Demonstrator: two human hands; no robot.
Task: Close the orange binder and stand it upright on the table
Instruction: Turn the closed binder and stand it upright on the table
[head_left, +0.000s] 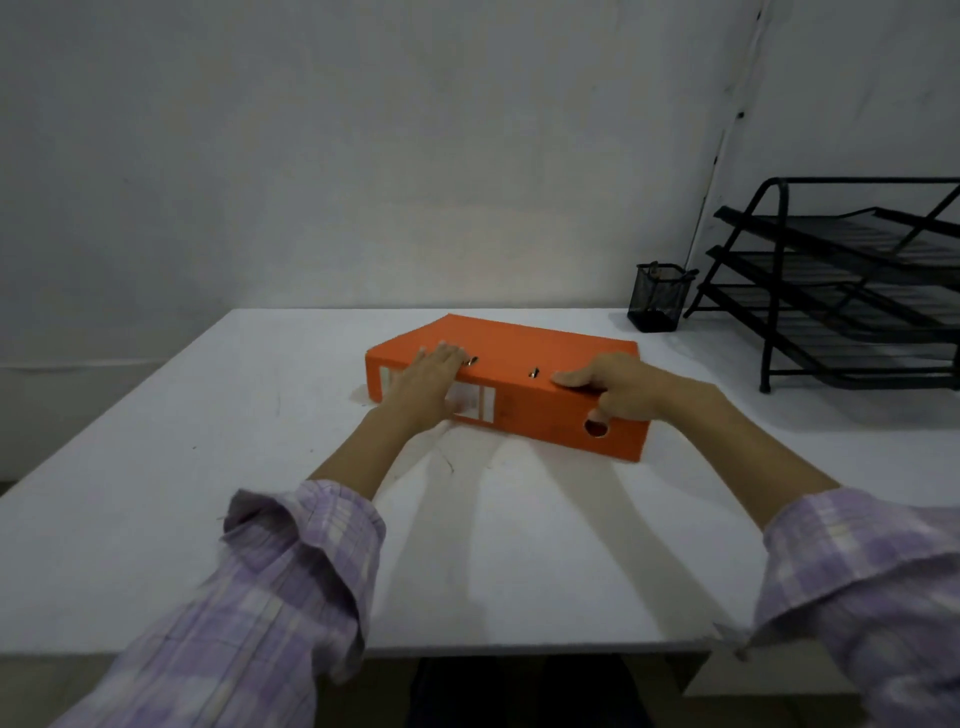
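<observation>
The orange binder (524, 353) lies flat and closed on the white table (260, 467), its spine with a white label and a finger hole facing me. My left hand (423, 384) rests flat over the spine's left end, fingers spread onto the top cover. At the spine's right end, my right hand (608, 384) presses its index finger on the top cover while the thumb reaches toward the finger hole.
A black mesh pen cup (655, 304) stands at the back, right of the binder. A black three-tier wire paper tray (852, 286) fills the back right corner. The wall runs close behind the table's far edge.
</observation>
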